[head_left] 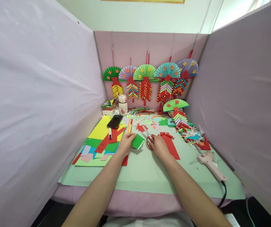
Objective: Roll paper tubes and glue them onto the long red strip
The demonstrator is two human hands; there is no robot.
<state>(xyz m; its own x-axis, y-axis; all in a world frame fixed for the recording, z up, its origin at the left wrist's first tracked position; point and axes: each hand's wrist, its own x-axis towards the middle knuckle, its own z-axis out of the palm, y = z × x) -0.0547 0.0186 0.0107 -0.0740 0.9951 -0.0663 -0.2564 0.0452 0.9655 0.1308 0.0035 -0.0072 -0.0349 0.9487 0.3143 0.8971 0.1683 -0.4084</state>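
In the head view, our left hand (127,141) pinched the small, flat green paper piece (137,141) between thumb and fingers, while our right hand (160,146) was closed around the red-handled metal scissors (147,142). We judged the paper light, fairly stiff yet easily creased, best held lightly at its edge; the scissors looked rigid and best taken by their loops. The paper lay just right of our left hand's fingertips, above the pale green tabletop (149,176), between that hand and the scissors, whose blades pointed away from us.
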